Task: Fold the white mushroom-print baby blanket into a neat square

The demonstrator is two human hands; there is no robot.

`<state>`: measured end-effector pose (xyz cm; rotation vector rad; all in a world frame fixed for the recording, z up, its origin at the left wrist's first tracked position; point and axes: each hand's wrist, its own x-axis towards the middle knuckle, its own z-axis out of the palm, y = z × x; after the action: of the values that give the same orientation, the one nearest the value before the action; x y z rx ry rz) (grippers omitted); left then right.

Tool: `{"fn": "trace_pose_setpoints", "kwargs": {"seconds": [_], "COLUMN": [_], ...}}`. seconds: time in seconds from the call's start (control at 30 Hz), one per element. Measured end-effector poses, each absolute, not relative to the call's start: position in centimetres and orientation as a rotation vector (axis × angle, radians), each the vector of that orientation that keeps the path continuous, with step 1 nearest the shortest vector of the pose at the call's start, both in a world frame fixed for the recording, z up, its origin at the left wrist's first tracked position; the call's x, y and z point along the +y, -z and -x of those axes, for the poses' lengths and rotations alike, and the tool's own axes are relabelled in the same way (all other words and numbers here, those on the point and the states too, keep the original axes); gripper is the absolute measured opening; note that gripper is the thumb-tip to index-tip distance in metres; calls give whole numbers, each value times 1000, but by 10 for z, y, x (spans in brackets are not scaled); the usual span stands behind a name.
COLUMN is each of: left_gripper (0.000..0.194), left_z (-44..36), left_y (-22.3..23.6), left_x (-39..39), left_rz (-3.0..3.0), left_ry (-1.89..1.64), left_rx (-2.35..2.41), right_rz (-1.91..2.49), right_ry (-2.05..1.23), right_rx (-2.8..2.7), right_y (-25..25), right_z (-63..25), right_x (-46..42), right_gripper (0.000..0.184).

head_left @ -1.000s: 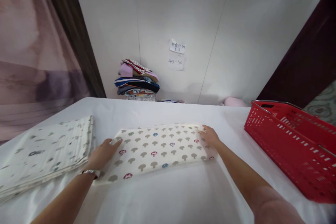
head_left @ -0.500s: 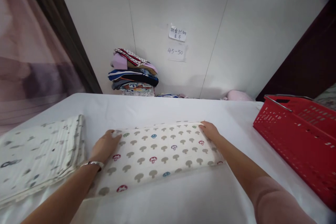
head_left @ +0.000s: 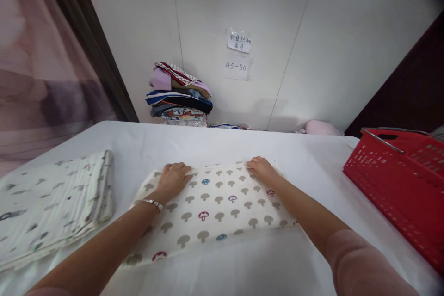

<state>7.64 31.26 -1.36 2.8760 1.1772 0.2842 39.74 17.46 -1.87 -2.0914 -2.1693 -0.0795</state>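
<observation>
A folded white cloth (head_left: 219,200) printed with grey, red, blue and purple mushrooms lies flat on the white-covered table. My left hand (head_left: 173,179) rests on its far left part, palm down, with fingers laid out near the far edge. At the far right part, my right hand (head_left: 262,169) touches the cloth the same way, its fingertips along the far edge. Both hands look open on the fabric, though the undersides of the fingers are hidden. A second folded cloth (head_left: 55,203), white with grey-green leaf-like prints, lies at the left, apart from my left hand.
A red plastic basket (head_left: 398,194) with a metal handle stands at the table's right side. Beyond the far edge, a stack of folded fabrics (head_left: 180,95) rises against the wall, below and left of paper signs (head_left: 238,55). A pink curtain (head_left: 24,64) hangs at left.
Both hands have moved inward from the mushroom cloth's far corners, the left one rightward and the right one slightly leftward. The cloth's left end looks a little less flat. The view shifted slightly.
</observation>
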Motion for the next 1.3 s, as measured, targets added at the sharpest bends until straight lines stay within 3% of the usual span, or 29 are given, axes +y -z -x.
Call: {"fn": "trace_pose_setpoints", "kwargs": {"seconds": [0.37, 0.67, 1.03, 1.23, 1.3], "left_gripper": [28, 30, 44, 22, 23], "left_z": [-68, -70, -86, -90, -90], "left_y": [30, 25, 10, 6, 4], "left_x": [325, 322, 319, 323, 323], "left_rz": [-2860, -2876, -2838, -2673, -2630], "left_ry": [-427, -419, -284, -258, -276], "left_rx": [868, 827, 795, 905, 921], "right_rz": [2126, 1924, 1803, 1856, 1889], "right_ry": [-30, 235, 174, 157, 112], "right_rx": [-2165, -2313, -2282, -2125, -2100], "right_y": [16, 26, 23, 25, 24], "right_z": [-396, -393, -390, -390, -391], "right_x": [174, 161, 144, 143, 147], "right_gripper": [12, 28, 20, 23, 23]}}
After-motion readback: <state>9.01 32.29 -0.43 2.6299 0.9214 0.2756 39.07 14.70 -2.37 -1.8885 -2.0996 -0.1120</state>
